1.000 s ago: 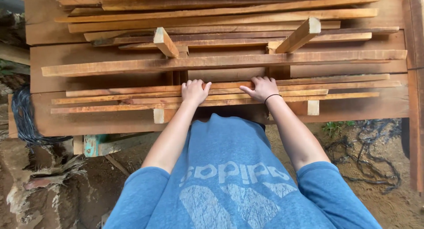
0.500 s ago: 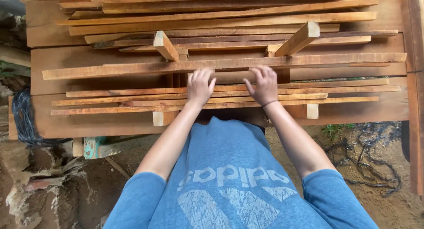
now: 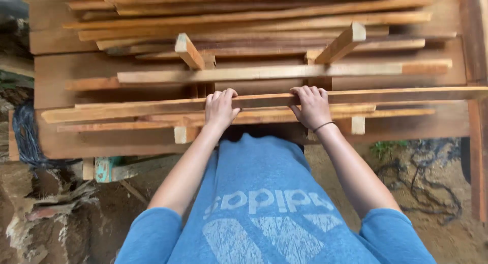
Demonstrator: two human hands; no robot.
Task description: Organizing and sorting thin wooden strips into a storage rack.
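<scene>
1. A large stack of wooden planks (image 3: 254, 20) is filling the upper part of the view, its boards lying crosswise in rough layers, their ends uneven.
2. A long thin wooden slat (image 3: 152, 107) is running nearly the full width of the view, tilting slightly with its left end lower, and lying in front of the other boards at the near edge of the stack.
3. Both arms are reaching straight forward from the blue shirt (image 3: 259, 213), elbows a little bent, forearms converging toward the slat.
4. The left hand (image 3: 220, 108) is gripping the slat near its middle, fingers curling over the top edge, knuckles facing up; how the thumb is sitting underneath cannot be told.
5. The right hand (image 3: 311, 105) is gripping the same slat just to the right, fingers likewise wrapping over the top edge, a thin dark band (image 3: 324, 125) circling its wrist.
6. Two short square wooden spacers are sticking out of the stack above the hands, one on the left (image 3: 189, 50) and one on the right (image 3: 343, 42), both angling toward the camera.
7. Sandy ground (image 3: 432, 233) is lying below on the right, with a tangle of dark cord (image 3: 432, 193) on it.
8. A coil of dark wire (image 3: 25, 137) is hanging at the left edge beside the stack.
</scene>
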